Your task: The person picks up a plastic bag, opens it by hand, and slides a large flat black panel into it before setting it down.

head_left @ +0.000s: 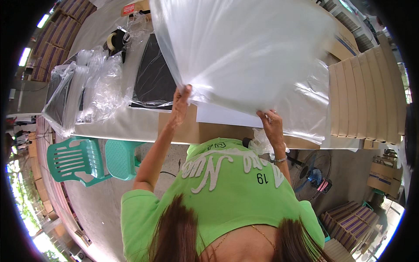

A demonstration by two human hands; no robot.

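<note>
A large translucent plastic sheet or bag [244, 52] rises over the table in front of me, its near edge stretched between my hands. My left hand [180, 105] pinches one corner of it, thumb up. Farther right, my right hand [272, 124] grips the same edge, fingers curled. Beneath the plastic show a white flat surface [222, 115] and a brown cardboard piece [218, 132] at the table's near edge. Left of my left hand lies a flat black panel [152, 78] in clear plastic. What lies under most of the plastic is blurred.
Crumpled clear plastic wrapping [102, 87] and a tape dispenser [115, 41] are on the left. Upright folded cardboard [366, 94] stands at the right. Below the table are a green chair [76, 159], a green stool [120, 159] and a fan [312, 174].
</note>
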